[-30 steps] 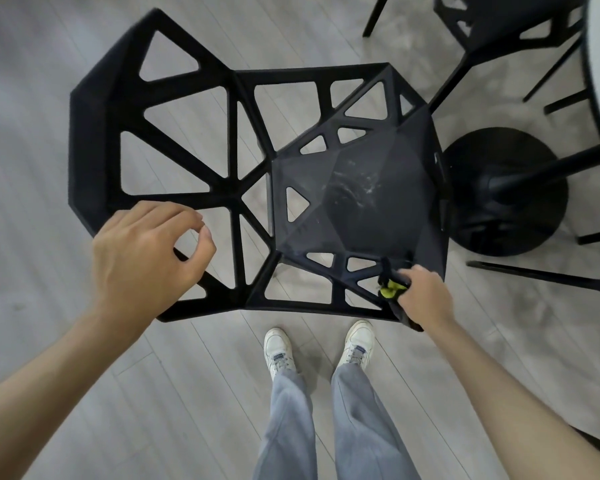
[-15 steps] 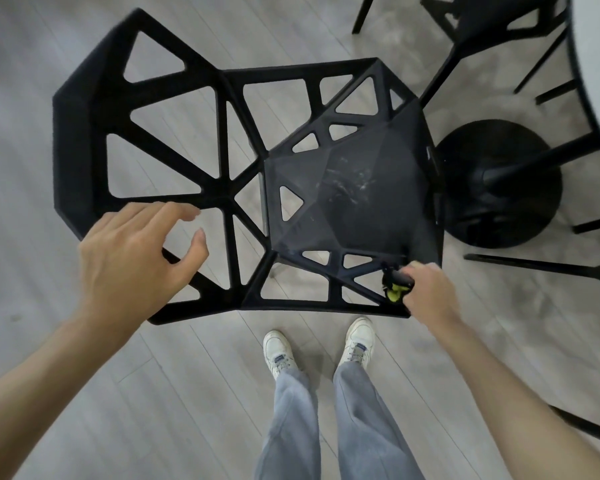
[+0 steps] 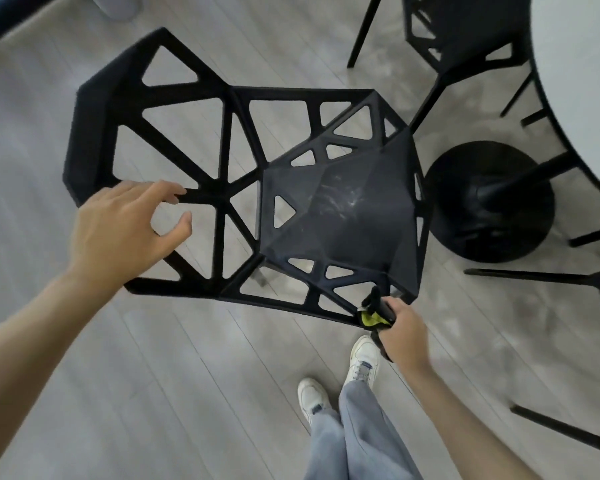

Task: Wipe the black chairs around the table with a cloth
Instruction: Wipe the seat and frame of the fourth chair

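Black lattice chair [image 3: 243,188] sits mid-frame on pale grey plank floor [image 3: 153,375], white scuffs on its seat. At two o'clock, a round black pedestal base [image 3: 492,209] under the white counter [image 3: 582,81], another chair [image 3: 465,32] at one o'clock. Left hand [image 3: 125,230] hovers over the backrest struts, fingers spread, loosely curved, holding nothing. Right hand [image 3: 404,332] grips a black-and-yellow cloth [image 3: 373,315] at the seat's near corner, five o'clock.

pale grey plank floor [image 3: 187,375], white round table [image 3: 586,81], black pedestal base [image 3: 492,209]
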